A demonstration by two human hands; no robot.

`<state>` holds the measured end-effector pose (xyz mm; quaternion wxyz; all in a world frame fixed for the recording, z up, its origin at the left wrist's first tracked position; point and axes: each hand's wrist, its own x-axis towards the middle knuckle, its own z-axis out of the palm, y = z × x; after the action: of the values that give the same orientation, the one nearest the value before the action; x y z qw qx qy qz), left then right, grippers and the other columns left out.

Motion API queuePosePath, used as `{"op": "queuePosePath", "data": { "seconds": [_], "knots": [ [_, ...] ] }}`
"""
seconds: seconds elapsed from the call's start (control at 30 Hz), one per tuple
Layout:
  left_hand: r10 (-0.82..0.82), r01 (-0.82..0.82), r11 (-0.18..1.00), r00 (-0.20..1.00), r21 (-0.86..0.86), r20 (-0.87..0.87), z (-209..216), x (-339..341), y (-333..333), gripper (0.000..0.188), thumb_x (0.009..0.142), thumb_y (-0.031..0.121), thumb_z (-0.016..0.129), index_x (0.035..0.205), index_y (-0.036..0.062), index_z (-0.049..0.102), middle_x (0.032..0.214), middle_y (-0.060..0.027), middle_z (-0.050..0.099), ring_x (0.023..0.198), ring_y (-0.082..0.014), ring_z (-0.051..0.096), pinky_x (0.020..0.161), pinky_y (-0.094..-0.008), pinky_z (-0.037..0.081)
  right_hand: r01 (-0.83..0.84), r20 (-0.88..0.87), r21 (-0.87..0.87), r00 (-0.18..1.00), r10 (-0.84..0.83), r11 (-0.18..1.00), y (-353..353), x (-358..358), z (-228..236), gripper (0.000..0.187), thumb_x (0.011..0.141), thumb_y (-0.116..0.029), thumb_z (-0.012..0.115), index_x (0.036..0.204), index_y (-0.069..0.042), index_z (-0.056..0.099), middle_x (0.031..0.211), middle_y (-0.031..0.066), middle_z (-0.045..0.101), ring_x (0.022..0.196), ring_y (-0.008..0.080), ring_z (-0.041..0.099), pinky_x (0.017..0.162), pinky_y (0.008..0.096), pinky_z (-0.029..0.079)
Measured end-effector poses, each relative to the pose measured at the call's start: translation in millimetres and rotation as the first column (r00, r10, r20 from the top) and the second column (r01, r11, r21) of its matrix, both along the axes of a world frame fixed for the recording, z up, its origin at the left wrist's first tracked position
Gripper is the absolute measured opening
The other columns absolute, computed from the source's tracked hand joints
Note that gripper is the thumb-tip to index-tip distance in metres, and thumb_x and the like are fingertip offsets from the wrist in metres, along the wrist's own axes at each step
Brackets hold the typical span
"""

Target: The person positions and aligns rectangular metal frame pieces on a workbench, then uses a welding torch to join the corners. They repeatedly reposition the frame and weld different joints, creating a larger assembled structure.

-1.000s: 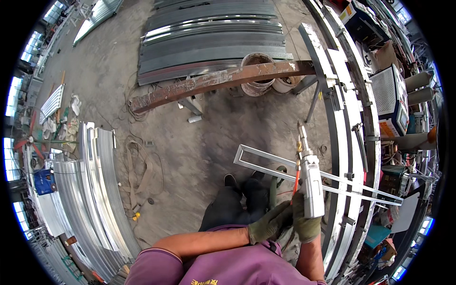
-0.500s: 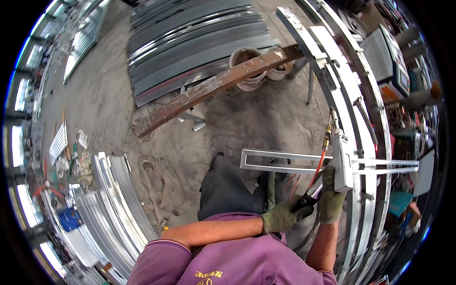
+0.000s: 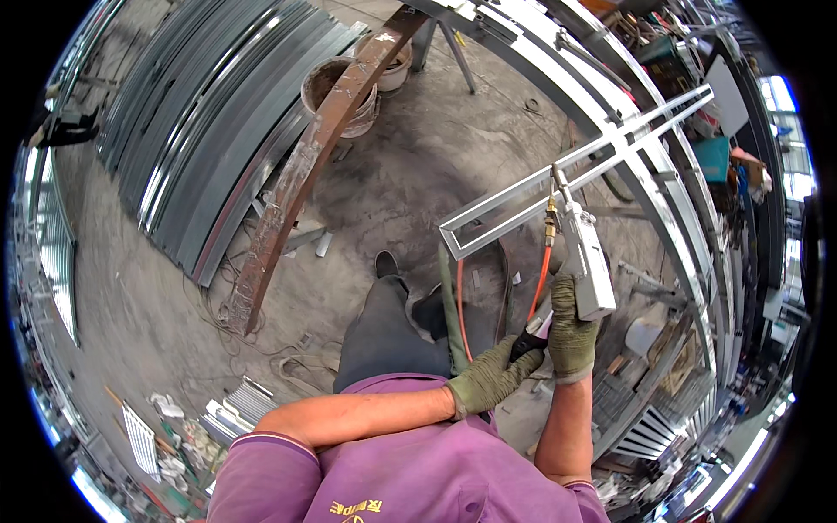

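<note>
A white box-shaped tool [image 3: 589,266] with a thin metal nozzle stands over my right hand [image 3: 575,342]. That hand, in a green work glove, is closed around the tool's lower part. A brass fitting [image 3: 550,221] joins a red hose [image 3: 540,277] beside the nozzle. My left hand [image 3: 490,382], gloved too, is closed around a black handle-like part [image 3: 528,343] just left of the right glove. Whether this part belongs to the white tool, I cannot tell. Just beyond the tool lies a narrow rectangular aluminium frame [image 3: 510,225], reaching across the long rails at the right.
Long metal rails [image 3: 602,105] curve along the right side. A rusty, paint-spattered beam [image 3: 301,174] runs diagonally, with buckets [image 3: 366,118] beside it. Stacked grey metal profiles [image 3: 205,122] lie at far left. Cables and a strap [image 3: 301,370] lie on the floor.
My view has turned to the right. Both hands and the white tool now appear clear of the rails, nearer my body. The grips look the same.
</note>
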<state>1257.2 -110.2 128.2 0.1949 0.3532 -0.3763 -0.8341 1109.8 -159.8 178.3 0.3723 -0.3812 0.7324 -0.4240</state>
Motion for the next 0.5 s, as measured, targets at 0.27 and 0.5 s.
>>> {"op": "queuePosePath", "data": {
  "seconds": [0.27, 0.5],
  "knots": [
    [-0.102, 0.086, 0.986, 0.989, 0.146, 0.106, -6, 62, 59, 0.041, 0.115, 0.042, 0.052, 0.121, 0.0016, 0.058, 0.097, -0.0033, 0.063, 0.088, -0.012, 0.057, 0.079, -0.0297, 0.05, -0.026, 0.061, -0.009, 0.998, 0.027, 1.0, 63, 51, -30, 0.023, 0.104, -0.015, 0.075, 0.12, 0.001, 0.071, 0.098, 0.0039, 0.072, 0.083, 0.014, 0.065, 0.072, 0.0326, 0.055],
    [-0.132, 0.085, 0.938, 0.984, 0.336, 0.12, -10, 98, 110, 0.041, 0.116, 0.041, 0.051, 0.126, 0.0026, 0.058, 0.099, -0.0036, 0.065, 0.089, -0.0115, 0.058, 0.081, -0.0301, 0.051, 0.005, 0.071, 0.146, 0.997, -0.016, 0.989, 114, 91, -42, 0.023, 0.102, -0.019, 0.078, 0.114, 0.001, 0.073, 0.091, 0.0053, 0.073, 0.079, 0.015, 0.067, 0.07, 0.0344, 0.055]
  ]
}}
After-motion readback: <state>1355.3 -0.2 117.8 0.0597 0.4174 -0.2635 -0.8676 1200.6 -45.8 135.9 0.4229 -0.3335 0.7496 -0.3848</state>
